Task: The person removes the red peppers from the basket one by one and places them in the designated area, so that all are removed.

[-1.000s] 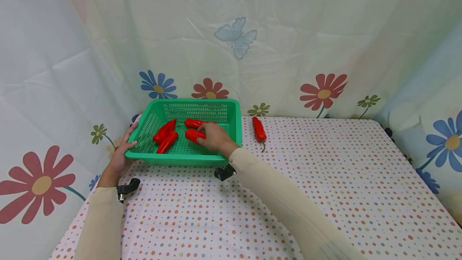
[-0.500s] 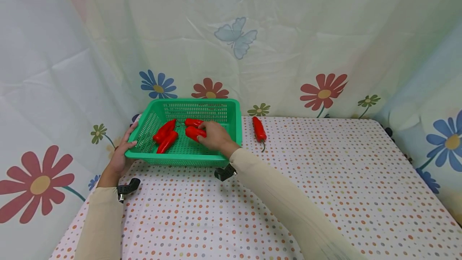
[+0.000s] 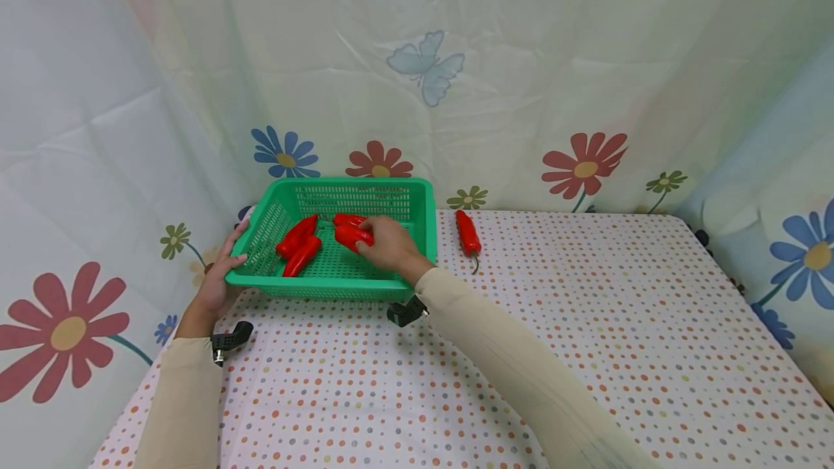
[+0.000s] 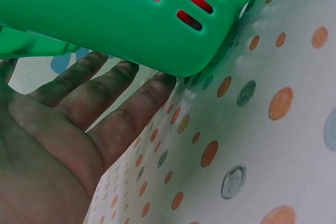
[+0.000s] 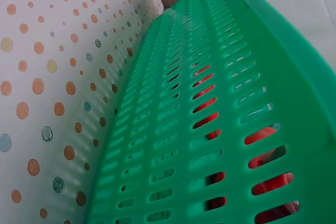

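Note:
My right hand [image 3: 389,243] reaches into the green plastic basket [image 3: 339,289] and grips a red pepper [image 3: 352,237] lying toward its middle. Just behind it, another red pepper [image 3: 349,220] is partly covered by the hand. Two more red peppers, a back one [image 3: 298,234] and a front one [image 3: 302,256], lie side by side at the basket's left. My left hand [image 3: 218,282] rests against the basket's left side, its thumb at the rim. In the left wrist view, the left hand's fingers [image 4: 126,111] extend straight to the basket's lower edge. Peppers show red through the slots in the right wrist view.
A further red pepper [image 3: 468,234] with a curled stem lies on the dotted tablecloth [image 3: 586,310], right of the basket. The flowered curtain [image 3: 508,78] rises directly behind the basket and along both sides.
The gripped pepper has shifted and turned slightly, closer to the one behind it, as my right hand moved a little. My left hand and the basket have stayed still.

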Motion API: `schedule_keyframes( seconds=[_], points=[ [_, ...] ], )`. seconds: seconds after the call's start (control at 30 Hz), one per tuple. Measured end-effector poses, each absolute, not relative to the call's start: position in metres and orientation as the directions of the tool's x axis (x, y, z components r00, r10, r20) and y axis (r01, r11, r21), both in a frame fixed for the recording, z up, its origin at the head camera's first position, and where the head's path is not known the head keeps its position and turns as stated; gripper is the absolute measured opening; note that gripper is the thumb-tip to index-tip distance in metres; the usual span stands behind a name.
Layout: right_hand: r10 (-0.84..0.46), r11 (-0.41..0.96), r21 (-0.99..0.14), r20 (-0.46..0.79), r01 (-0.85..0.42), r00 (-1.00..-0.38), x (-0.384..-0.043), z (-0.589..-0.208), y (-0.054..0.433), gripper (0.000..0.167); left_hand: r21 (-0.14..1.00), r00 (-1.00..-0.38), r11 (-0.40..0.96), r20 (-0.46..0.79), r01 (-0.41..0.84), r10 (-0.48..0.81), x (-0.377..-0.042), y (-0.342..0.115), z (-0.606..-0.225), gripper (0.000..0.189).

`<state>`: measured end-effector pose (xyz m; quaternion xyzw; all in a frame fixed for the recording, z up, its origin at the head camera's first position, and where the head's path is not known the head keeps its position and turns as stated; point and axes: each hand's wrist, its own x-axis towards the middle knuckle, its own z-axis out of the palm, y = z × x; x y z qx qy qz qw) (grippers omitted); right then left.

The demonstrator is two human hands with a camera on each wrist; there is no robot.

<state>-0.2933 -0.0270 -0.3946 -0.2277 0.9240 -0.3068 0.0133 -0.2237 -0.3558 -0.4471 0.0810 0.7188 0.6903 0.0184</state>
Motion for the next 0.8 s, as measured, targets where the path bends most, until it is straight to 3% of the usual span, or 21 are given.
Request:
schedule_keyframes(
  seconds=[0.8],
  points=[
    [-0.329, 0.686, -0.609, 0.229, -0.399, -0.916, -0.2902, -0.3926, -0.0246, 0.039, 0.994, -0.983, 0.023, 0.098, 0.103, 0.157, -0.2218, -0.3553, -0.446, 0.059]
  ],
)
